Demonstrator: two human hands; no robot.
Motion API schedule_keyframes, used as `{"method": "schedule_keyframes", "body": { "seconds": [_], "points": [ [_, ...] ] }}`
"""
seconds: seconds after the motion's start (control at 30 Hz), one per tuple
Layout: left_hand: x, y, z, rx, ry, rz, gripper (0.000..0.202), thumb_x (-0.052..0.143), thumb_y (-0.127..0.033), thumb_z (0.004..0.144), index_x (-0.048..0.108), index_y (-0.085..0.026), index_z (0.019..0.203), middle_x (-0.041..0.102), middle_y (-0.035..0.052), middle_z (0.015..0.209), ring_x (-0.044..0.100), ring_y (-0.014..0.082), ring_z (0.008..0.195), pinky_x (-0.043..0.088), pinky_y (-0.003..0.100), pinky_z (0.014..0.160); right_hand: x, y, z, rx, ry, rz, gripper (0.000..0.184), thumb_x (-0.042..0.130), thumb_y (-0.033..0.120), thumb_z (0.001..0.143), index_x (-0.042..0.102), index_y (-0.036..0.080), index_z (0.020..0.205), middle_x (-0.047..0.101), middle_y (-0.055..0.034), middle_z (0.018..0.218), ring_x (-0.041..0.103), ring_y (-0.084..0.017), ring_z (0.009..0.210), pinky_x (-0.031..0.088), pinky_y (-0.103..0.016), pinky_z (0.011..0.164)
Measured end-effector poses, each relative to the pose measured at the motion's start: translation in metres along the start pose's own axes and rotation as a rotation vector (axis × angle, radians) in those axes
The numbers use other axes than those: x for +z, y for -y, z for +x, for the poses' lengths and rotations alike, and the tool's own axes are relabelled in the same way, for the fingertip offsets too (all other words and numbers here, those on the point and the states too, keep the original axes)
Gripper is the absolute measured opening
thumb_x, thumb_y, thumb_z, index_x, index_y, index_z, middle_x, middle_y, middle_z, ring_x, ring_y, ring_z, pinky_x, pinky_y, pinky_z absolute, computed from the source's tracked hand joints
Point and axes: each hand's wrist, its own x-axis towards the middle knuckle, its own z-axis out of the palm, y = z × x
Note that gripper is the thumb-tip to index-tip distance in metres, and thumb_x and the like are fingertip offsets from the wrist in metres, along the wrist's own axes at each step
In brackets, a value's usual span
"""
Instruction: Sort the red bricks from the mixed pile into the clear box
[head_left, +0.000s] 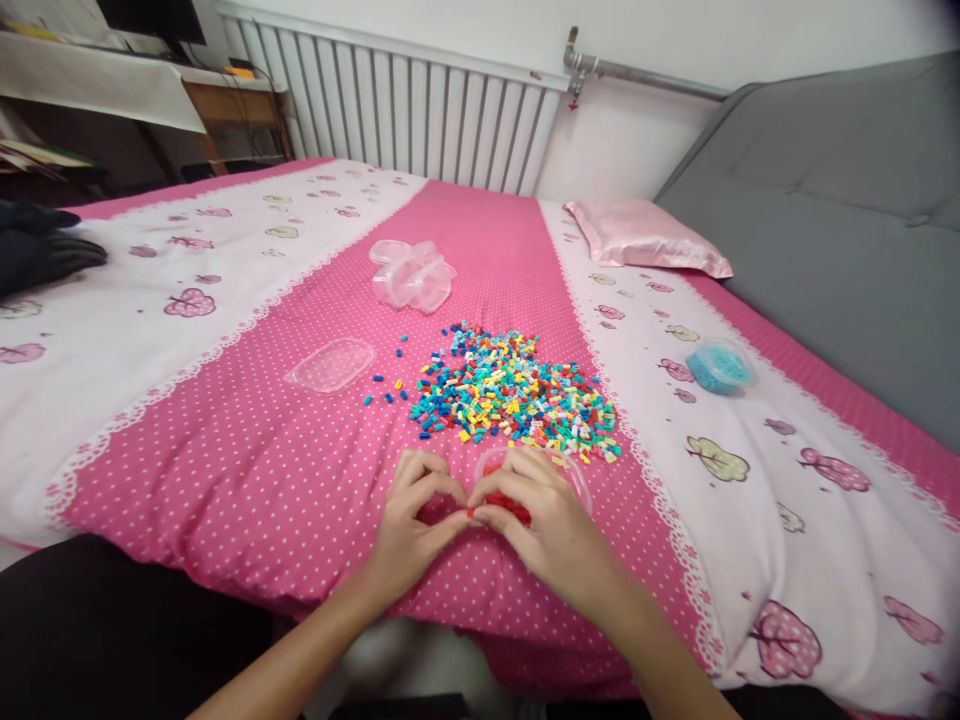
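A pile of small coloured bricks [514, 390] lies on the pink dotted bedspread [247, 470]. Just in front of it sits a small clear tub [574, 478] holding red bricks [510, 505]. My left hand [412, 525] and my right hand [547, 520] meet at the tub's near left side, fingers curled and fingertips pinched together over a small red piece. The right hand covers much of the tub.
A clear lid [332, 364] lies left of the pile and a cluster of empty clear tubs [414, 275] behind it. A tub of blue bricks [720, 366] stands on the right. A pink pillow [645, 240], grey sofa [840, 230] and radiator [405, 105] stand farther off.
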Motion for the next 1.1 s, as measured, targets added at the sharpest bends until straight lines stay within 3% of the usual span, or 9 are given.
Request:
{"method": "schedule_keyframes", "body": {
  "seconds": [0.33, 0.53, 0.67, 0.83, 0.97, 1.1],
  "points": [
    [-0.002, 0.000, 0.001, 0.123, -0.058, 0.077, 0.023, 0.070, -0.042, 0.097, 0.075, -0.025, 0.083, 0.061, 0.0005, 0.079, 0.057, 0.0176, 0.080, 0.047, 0.032, 0.074, 0.002, -0.005, -0.004, -0.038, -0.065, -0.063, 0.004, 0.071, 0.018, 0.094, 0.073, 0.021, 0.091, 0.056, -0.0017, 0.087, 0.055, -0.019, 0.089, 0.043, -0.032, 0.080],
    [0.000, 0.002, 0.001, 0.142, -0.053, 0.066, 0.015, 0.076, -0.041, 0.092, 0.076, -0.026, 0.097, 0.064, 0.0004, 0.085, 0.057, 0.0185, 0.085, 0.048, 0.032, 0.078, -0.021, -0.022, -0.006, -0.012, -0.139, -0.268, 0.010, 0.069, 0.012, 0.093, 0.073, 0.020, 0.088, 0.055, -0.0027, 0.084, 0.054, -0.022, 0.087, 0.041, -0.035, 0.079],
    [0.002, 0.004, -0.002, 0.074, 0.032, 0.081, 0.038, 0.075, -0.054, 0.090, 0.068, -0.027, 0.116, 0.067, 0.0041, 0.104, 0.059, 0.0229, 0.099, 0.050, 0.036, 0.088, -0.029, -0.036, -0.011, 0.129, -0.260, -0.560, 0.007, 0.077, 0.014, 0.087, 0.075, 0.020, 0.087, 0.055, -0.0030, 0.085, 0.055, -0.024, 0.085, 0.037, -0.039, 0.082],
    [0.007, 0.007, -0.004, 0.030, 0.137, 0.103, 0.078, 0.082, -0.065, 0.076, 0.051, -0.028, 0.137, 0.061, 0.0099, 0.131, 0.053, 0.0313, 0.123, 0.046, 0.048, 0.106, -0.016, -0.036, -0.013, 0.250, -0.249, -0.714, 0.007, 0.081, 0.017, 0.084, 0.076, 0.022, 0.085, 0.058, -0.0038, 0.088, 0.057, -0.026, 0.090, 0.033, -0.042, 0.087],
    [0.007, 0.006, -0.004, 0.013, 0.224, 0.089, 0.080, 0.082, -0.061, 0.079, 0.044, -0.031, 0.142, 0.059, 0.0096, 0.138, 0.051, 0.0319, 0.128, 0.044, 0.050, 0.110, -0.012, -0.033, -0.012, 0.333, -0.272, -0.785, 0.006, 0.080, 0.017, 0.084, 0.078, 0.023, 0.085, 0.061, -0.0051, 0.091, 0.058, -0.027, 0.092, 0.029, -0.044, 0.088],
    [0.006, 0.004, -0.004, 0.011, 0.237, 0.070, 0.071, 0.079, -0.053, 0.087, 0.042, -0.032, 0.143, 0.059, 0.0089, 0.140, 0.052, 0.0306, 0.128, 0.045, 0.049, 0.109, -0.012, -0.031, -0.010, 0.394, -0.265, -0.812, 0.008, 0.079, 0.016, 0.085, 0.079, 0.024, 0.086, 0.063, -0.0054, 0.092, 0.058, -0.028, 0.095, 0.026, -0.046, 0.089]
  ]
}}
